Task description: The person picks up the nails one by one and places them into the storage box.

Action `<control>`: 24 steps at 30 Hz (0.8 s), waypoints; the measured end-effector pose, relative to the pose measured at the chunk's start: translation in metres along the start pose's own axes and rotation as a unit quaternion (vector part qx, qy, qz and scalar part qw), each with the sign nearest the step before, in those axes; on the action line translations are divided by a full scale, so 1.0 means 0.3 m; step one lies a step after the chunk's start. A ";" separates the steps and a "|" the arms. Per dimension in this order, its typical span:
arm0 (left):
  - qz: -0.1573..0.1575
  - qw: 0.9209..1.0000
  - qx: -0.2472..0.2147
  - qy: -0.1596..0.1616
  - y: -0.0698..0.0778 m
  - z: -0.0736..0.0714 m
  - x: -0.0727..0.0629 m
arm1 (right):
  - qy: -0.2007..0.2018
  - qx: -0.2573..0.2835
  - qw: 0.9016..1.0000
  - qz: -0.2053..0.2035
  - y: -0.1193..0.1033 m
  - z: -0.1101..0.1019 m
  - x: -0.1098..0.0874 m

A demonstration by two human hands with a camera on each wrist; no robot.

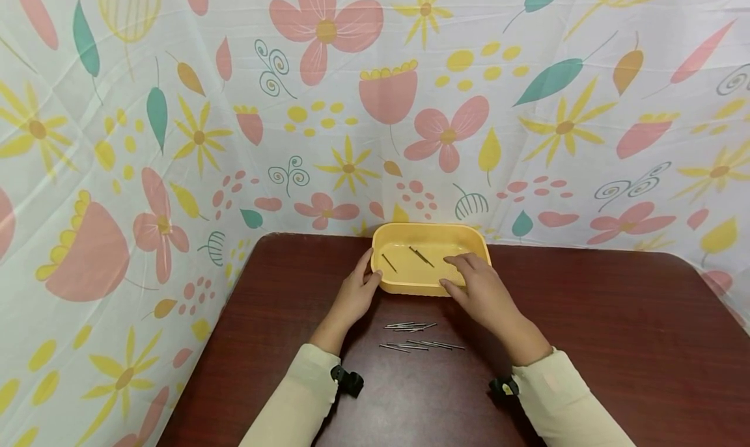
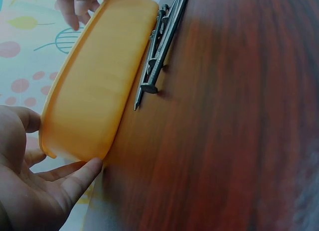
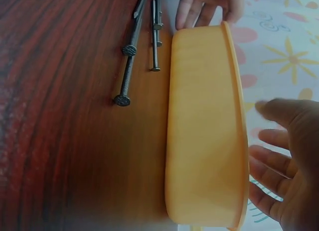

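A yellow plastic tray (image 1: 410,289) stands at the table's far edge. My left hand (image 1: 353,297) holds its left end, with the thumb by the front corner and the fingers along the side wall. My right hand (image 1: 483,291) hovers over the tray's right part, its fingers spread and loosely bent with nothing between them. Inside the tray lie a nail (image 1: 389,263) at the left and dark nails (image 1: 421,257) near the middle, close together. On the table before the tray, several steel nails form a far group (image 1: 410,327) and a near group (image 1: 422,346).
The dark red-brown wooden table (image 1: 615,343) reaches out on both sides of the tray. A white cloth with a flower print (image 1: 445,135) hangs right behind the table and along its left side. Black straps (image 1: 349,380) with cameras sit at both wrists.
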State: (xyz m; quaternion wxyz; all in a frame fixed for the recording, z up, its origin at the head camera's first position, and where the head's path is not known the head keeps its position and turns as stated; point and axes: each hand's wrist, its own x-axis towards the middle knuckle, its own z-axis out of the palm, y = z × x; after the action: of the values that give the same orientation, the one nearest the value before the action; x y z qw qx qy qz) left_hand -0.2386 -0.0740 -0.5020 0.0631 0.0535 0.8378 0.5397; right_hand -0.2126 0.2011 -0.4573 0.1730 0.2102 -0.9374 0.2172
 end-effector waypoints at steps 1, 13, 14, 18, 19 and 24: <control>0.000 1.000 0.001 0.000 0.000 0.001 0.000 | 0.000 0.001 1.000 0.003 0.001 0.000 -0.001; -0.001 1.000 -0.003 0.002 0.007 0.002 -0.002 | -0.003 0.010 1.000 0.012 0.002 0.007 -0.021; 0.000 1.000 -0.003 0.002 0.007 0.002 -0.001 | -0.004 0.011 1.000 0.011 0.002 0.007 -0.021; 0.000 1.000 -0.001 0.004 0.008 0.001 0.000 | -0.007 0.012 1.000 0.012 -0.002 0.001 -0.023; 0.000 1.000 0.000 0.004 0.008 0.001 0.000 | -0.007 0.012 1.000 0.012 -0.002 0.000 -0.025; 0.000 1.000 0.002 0.003 0.005 0.002 0.001 | -0.007 0.014 1.000 -0.001 -0.007 -0.006 -0.035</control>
State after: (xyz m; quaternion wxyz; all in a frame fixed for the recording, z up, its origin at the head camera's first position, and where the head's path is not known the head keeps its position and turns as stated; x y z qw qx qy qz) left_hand -0.2388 -0.0728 -0.5010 0.0605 0.0526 0.8392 0.5378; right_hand -0.2024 0.2036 -0.4595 0.1637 0.2148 -0.9353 0.2286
